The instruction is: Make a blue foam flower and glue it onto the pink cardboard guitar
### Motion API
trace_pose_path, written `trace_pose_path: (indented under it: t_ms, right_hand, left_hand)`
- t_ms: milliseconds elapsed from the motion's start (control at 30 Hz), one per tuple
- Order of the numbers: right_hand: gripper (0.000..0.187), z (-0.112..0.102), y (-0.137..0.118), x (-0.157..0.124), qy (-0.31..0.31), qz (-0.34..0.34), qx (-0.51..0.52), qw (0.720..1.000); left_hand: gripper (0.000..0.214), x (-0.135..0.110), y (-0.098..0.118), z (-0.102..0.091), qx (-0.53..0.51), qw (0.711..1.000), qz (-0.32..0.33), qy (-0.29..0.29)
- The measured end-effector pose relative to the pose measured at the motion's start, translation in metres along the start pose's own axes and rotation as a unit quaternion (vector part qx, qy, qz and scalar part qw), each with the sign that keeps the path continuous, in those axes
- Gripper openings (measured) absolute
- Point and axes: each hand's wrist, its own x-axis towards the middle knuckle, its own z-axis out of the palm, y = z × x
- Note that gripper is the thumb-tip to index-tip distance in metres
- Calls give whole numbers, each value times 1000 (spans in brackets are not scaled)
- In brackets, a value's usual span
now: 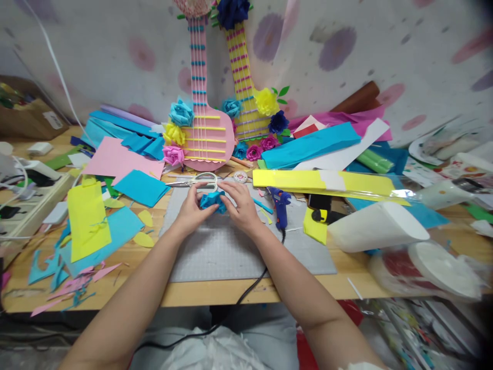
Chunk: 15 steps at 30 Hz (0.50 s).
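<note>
Between my two hands is a blue paper flower [212, 201], held just above the grey cutting mat [231, 257]. My left hand [192, 208] grips its left side with thumb and fingers. Fingers of my right hand [239, 204] close on its right side. Right behind the flower lie scissors [204, 181] with pale handles, partly hidden by my fingers. A blue hot glue gun [281, 204] rests on the mat to the right of my right hand, its black cord running down toward me.
Behind stand a pink paper guitar [210, 133] and a yellow paper guitar [246, 97] with paper flowers. Blue and yellow paper sheets [87, 221] and scraps lie left, beside a power strip [31, 205]. At right are a yellow paper pack [300, 181] and a white roll [379, 226].
</note>
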Motion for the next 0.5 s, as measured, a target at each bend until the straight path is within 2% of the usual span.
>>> trace_pose_path:
  t_ms: [167, 333, 500]
  right_hand:
    - [30, 2, 0, 3, -13, -7, -11, 1000]
    - [27, 3, -2, 0, -7, 6, -43, 999]
    - [26, 2, -3, -1, -6, -3, -68, 998]
  left_hand:
    - [68, 0, -1, 1, 31, 999, 12, -19]
    - [67, 0, -1, 4, -9, 999, -25, -22]
    - [63, 1, -4, 5, -3, 1000, -21, -10]
